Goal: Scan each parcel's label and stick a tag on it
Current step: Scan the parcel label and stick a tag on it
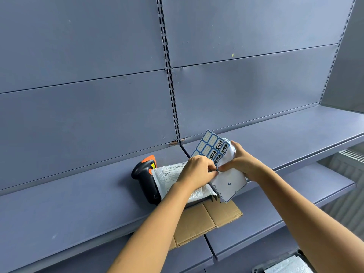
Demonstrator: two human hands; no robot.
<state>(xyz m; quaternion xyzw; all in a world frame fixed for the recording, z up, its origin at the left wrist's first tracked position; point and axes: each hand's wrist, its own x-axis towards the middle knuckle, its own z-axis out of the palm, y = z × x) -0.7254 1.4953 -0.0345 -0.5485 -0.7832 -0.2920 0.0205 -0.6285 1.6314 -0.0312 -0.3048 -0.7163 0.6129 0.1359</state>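
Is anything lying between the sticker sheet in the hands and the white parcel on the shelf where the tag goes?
Nothing foreign. The left hand and right hand hold the sticker sheet above the right part of the parcel; only the left wrist overhangs it. The scanner lies beside it, on its left.

Matt painted metal is seen on the shelf (78, 209); the scanner (145, 180) is of smooth black plastic, the sticker sheet (211, 146) glossy paper, the box (206, 219) rough brown cardboard.
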